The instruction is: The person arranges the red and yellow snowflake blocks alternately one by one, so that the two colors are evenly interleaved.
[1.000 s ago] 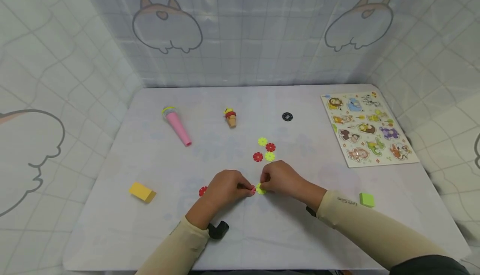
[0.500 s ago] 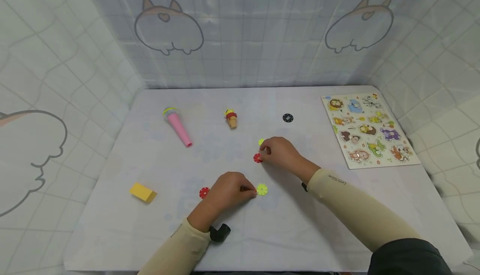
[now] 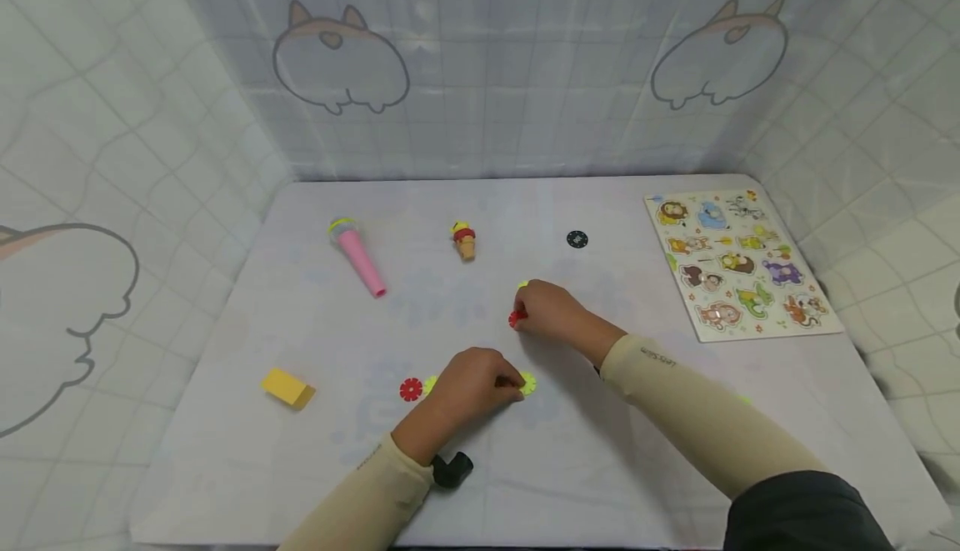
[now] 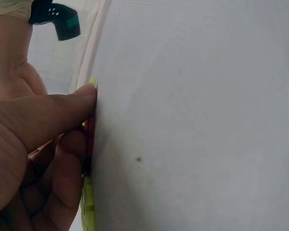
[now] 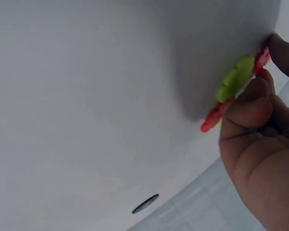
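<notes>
- Head view: our left hand [image 3: 468,384] pinches a small joined piece of flat plastic flower-shaped discs, yellow-green [image 3: 528,383] at its right end, down on the white table [image 3: 315,451]. Our right hand [image 3: 551,311] curls over the loose cluster farther back, fingers on a red flower disc [image 3: 514,319]; a yellow-green disc [image 3: 522,285] peeks out behind it. One more red disc [image 3: 410,389] lies just left of the left hand. We judge the joining begun, with several discs not yet attached.
- Left wrist view: thumb and fingers [image 4: 62,159] clamp red and yellow-green disc edges [image 4: 89,202] against the table.
- Right wrist view: fingertips [image 5: 248,96] grip a yellow-green disc [image 5: 235,79] among red ones, touching the table.
- Untouched, well apart: pink toy microphone [image 3: 358,256], yellow block [image 3: 286,387], animal puzzle board [image 3: 738,262].
</notes>
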A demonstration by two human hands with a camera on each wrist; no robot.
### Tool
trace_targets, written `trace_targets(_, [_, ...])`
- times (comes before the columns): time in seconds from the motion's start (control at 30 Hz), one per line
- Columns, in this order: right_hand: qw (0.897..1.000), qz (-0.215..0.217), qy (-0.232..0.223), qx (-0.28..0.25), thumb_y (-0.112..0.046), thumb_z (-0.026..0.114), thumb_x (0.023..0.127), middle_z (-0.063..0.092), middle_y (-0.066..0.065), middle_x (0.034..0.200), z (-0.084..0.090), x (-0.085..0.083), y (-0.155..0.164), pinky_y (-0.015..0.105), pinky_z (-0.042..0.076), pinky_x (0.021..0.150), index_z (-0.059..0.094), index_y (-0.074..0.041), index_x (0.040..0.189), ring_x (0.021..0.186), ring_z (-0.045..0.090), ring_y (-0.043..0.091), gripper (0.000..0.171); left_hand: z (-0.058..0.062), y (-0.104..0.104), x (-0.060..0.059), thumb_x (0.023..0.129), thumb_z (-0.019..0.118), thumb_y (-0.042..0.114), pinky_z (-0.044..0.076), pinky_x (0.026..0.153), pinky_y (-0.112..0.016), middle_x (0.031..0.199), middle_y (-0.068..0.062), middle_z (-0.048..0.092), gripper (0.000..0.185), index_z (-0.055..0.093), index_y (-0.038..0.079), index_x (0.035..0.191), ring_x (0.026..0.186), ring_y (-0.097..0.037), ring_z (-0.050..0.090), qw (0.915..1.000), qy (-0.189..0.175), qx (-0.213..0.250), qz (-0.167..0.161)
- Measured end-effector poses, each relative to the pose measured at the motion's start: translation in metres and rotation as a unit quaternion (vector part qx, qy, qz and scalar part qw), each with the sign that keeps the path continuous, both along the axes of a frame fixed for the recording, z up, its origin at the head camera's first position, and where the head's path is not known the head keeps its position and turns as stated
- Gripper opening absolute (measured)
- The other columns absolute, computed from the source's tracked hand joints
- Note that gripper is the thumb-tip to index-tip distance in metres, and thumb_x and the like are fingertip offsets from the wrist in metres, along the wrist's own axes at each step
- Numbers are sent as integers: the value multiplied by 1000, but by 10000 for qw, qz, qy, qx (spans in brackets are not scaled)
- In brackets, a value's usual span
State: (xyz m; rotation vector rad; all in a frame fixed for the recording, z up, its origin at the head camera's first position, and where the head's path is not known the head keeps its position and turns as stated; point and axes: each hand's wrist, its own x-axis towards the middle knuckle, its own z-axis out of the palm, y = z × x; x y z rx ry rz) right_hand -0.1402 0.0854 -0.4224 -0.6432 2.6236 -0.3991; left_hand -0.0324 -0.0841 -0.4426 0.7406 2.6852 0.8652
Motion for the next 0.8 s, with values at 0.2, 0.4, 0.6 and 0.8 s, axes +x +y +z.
trace_targets(0.2, [9999, 105, -53, -77, -16, 78, 94, 59, 1, 91, 3, 2, -2, 34, 50, 78, 69, -9, 101, 85, 56, 18, 14, -2, 0, 3, 86, 88, 23, 53, 75, -23, 88, 13, 75, 14, 86, 18, 100, 83, -4, 67, 10000, 79, 0, -39])
trace_targets(0.4, [9908, -36, -299, -1318, -13, 78, 93, 65, -4, 85, 9, 13, 16, 31, 50, 73, 69, -12, 95, 80, 58, 14, 9, -4, -1, 3, 87, 87, 23, 52, 75, -23, 89, 15, 75, 13, 86, 20, 100, 84, -3, 67, 10000, 26, 42, -41])
trace_targets(0.6, [9569, -997, -1132, -2480, -9, 73, 96, 69, 4, 100, 29, 24, 58, 37, 58, 76, 71, -9, 109, 82, 71, 17, 13, -3, -1, 0, 87, 86, 26, 53, 78, -25, 89, 17, 75, 14, 86, 21, 101, 86, -2, 67, 9996, -255, -9, 123])
trace_targets(0.8, [9447, -1399, -1517, -2547, -6, 72, 95, 67, 9, 97, 21, 41, 92, 39, 59, 77, 70, -6, 104, 81, 71, 21, 9, -1, -2, -1, 88, 86, 27, 53, 80, -28, 89, 18, 74, 13, 85, 22, 99, 87, -3, 66, 9985, -410, -30, 354])
